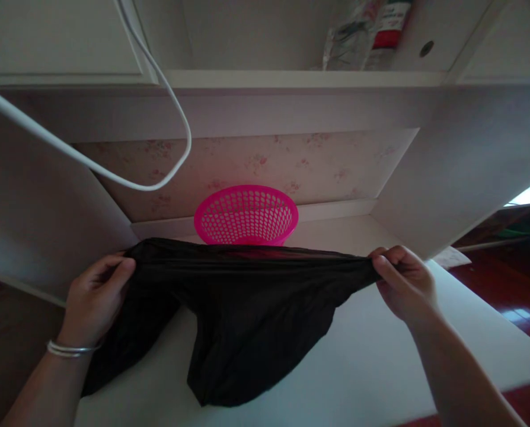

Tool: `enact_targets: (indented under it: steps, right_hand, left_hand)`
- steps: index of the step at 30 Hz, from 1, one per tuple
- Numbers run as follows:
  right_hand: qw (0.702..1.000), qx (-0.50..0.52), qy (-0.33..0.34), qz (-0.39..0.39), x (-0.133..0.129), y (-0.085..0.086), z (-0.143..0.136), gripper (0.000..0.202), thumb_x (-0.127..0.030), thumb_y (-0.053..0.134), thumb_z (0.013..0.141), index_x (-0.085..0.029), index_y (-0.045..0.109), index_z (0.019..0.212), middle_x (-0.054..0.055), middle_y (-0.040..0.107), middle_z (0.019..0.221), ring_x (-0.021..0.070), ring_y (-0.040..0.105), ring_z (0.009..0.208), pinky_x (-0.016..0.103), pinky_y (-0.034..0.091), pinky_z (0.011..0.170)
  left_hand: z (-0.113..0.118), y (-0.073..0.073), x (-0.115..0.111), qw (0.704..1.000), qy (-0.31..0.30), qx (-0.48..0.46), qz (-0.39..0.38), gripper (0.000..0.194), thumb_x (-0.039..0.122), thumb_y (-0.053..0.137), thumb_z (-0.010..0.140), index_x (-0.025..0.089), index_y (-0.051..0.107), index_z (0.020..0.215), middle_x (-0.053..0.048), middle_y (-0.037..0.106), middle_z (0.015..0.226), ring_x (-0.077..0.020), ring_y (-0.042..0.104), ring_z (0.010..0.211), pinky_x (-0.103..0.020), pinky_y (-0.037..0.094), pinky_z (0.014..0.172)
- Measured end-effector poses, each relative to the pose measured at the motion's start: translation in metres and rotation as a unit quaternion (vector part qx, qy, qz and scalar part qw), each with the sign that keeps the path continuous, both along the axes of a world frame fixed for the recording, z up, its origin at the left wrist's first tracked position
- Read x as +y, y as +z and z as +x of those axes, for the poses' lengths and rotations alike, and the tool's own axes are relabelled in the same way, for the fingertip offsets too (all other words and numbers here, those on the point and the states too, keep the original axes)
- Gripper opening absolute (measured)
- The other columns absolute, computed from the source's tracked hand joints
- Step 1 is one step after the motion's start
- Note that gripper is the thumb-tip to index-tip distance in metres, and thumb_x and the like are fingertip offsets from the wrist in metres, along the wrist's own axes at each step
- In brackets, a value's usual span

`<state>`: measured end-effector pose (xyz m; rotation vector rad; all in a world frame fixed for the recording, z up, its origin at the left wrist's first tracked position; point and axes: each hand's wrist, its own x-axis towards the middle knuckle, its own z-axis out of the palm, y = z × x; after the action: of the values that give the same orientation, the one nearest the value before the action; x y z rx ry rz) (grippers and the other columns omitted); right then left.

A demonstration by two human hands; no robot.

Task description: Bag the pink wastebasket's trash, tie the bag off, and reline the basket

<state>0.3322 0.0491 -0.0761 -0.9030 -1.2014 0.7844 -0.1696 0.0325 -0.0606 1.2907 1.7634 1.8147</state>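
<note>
A thin black plastic bag (pixel 256 320) is stretched sideways between my two hands, its upper edge pulled nearly straight. My left hand (pixel 98 290) pinches the bag's left end between thumb and fingers, and a silver bangle circles that wrist. At the right end, my right hand (pixel 402 281) grips the edge the same way. Just behind the bag stands a pink perforated plastic basket (pixel 247 216), its lower part hidden by the bag. Pink shows faintly through the bag's top edge. Loose folds hang down over the white surface.
Under my hands lies a white tabletop (pixel 363 367), with a floral-papered wall (pixel 256 163) behind it. A white cable (pixel 176 160) loops down at upper left. An overhead shelf (pixel 256 79) holds a clear plastic packet (pixel 349 44) and a red-labelled bottle (pixel 392 26).
</note>
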Motion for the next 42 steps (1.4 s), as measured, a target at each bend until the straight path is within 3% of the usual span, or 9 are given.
enact_targets:
  steps: [3,8,12,15,21,25,32,36,42]
  right_hand:
    - [0.998,0.055,-0.020,0.010,0.000,0.016,-0.008,0.040,-0.030,0.083,0.074,-0.022,0.046,0.063,-0.004,0.052,0.063,0.0107,0.039,0.054,0.023,0.031,0.046]
    - [0.995,0.074,-0.046,0.056,-0.008,0.052,-0.016,0.041,-0.022,0.086,0.068,-0.023,0.045,0.062,-0.005,0.047,0.059,0.0093,0.039,0.049,0.021,0.030,0.041]
    - [0.984,0.074,-0.102,0.124,-0.020,0.077,-0.022,0.036,-0.021,0.085,0.067,-0.026,0.050,0.066,-0.003,0.050,0.064,0.0115,0.040,0.048,0.026,0.034,0.040]
    - [0.980,0.095,-0.106,0.137,-0.025,0.086,-0.026,0.033,-0.020,0.085,0.068,-0.027,0.053,0.068,-0.003,0.050,0.066,0.0117,0.040,0.050,0.026,0.039,0.042]
    - [0.988,0.131,-0.084,0.012,-0.012,0.069,-0.020,0.034,-0.020,0.092,0.057,-0.024,0.063,0.075,-0.004,0.058,0.073,0.0096,0.055,0.059,0.020,0.050,0.049]
    - [0.987,0.128,-0.090,-0.047,-0.006,0.054,-0.007,0.034,-0.029,0.094,0.057,-0.024,0.071,0.082,-0.006,0.065,0.073,0.0075,0.059,0.059,0.017,0.053,0.053]
    - [0.972,-0.117,0.043,-0.197,0.009,0.014,0.031,0.049,-0.050,0.088,0.064,-0.026,0.078,0.106,0.004,0.078,0.089,0.0187,0.069,0.079,0.031,0.057,0.072]
    - [0.960,-0.204,0.052,-0.183,0.022,-0.009,0.044,0.031,-0.049,0.084,0.071,-0.024,0.080,0.090,0.003,0.077,0.089,0.0190,0.067,0.083,0.032,0.053,0.081]
    - [0.996,-0.006,-0.018,-0.089,0.029,0.003,0.030,0.024,-0.042,0.085,0.072,-0.026,0.076,0.088,-0.001,0.074,0.086,0.0149,0.065,0.079,0.027,0.054,0.078]
  left_hand:
    - [0.014,0.011,0.004,0.989,0.004,-0.142,0.048,0.047,0.043,0.096,0.041,0.019,0.066,0.067,0.005,0.063,0.058,-0.0130,0.055,0.056,-0.023,0.048,0.050]
    - [0.027,0.044,0.006,0.974,0.009,-0.170,0.149,0.056,0.034,0.099,0.035,0.018,0.057,0.069,0.007,0.062,0.065,-0.0101,0.053,0.058,-0.024,0.050,0.051]
    - [0.028,0.067,0.009,0.958,-0.015,-0.180,0.222,0.045,0.016,0.092,0.045,0.017,0.057,0.073,0.007,0.060,0.069,-0.0086,0.053,0.063,-0.021,0.050,0.058]
    - [0.030,0.069,0.014,0.961,-0.065,-0.195,0.187,0.038,0.010,0.085,0.059,0.018,0.058,0.084,0.006,0.060,0.071,-0.0101,0.056,0.064,-0.022,0.052,0.059]
    - [0.036,0.045,0.014,0.954,-0.090,-0.250,0.139,0.040,0.008,0.086,0.059,0.018,0.066,0.093,0.005,0.066,0.076,-0.0100,0.061,0.068,-0.019,0.056,0.060]
    - [0.034,0.034,0.007,0.948,-0.104,-0.283,0.107,0.027,0.011,0.081,0.068,0.016,0.072,0.092,0.001,0.071,0.078,-0.0123,0.064,0.069,-0.022,0.057,0.061]
    - [0.022,0.016,0.009,0.936,-0.111,-0.313,0.119,0.009,0.018,0.080,0.076,0.016,0.071,0.078,0.002,0.075,0.076,-0.0132,0.067,0.075,-0.026,0.059,0.072]
    - [0.018,0.004,0.012,0.939,-0.094,-0.319,0.088,0.013,0.018,0.082,0.074,0.016,0.069,0.077,0.002,0.074,0.075,-0.0122,0.066,0.071,-0.025,0.057,0.069]
    - [0.022,0.005,0.015,0.941,-0.084,-0.311,0.104,0.029,0.024,0.092,0.060,0.017,0.071,0.079,0.005,0.073,0.073,-0.0112,0.063,0.067,-0.024,0.056,0.065]
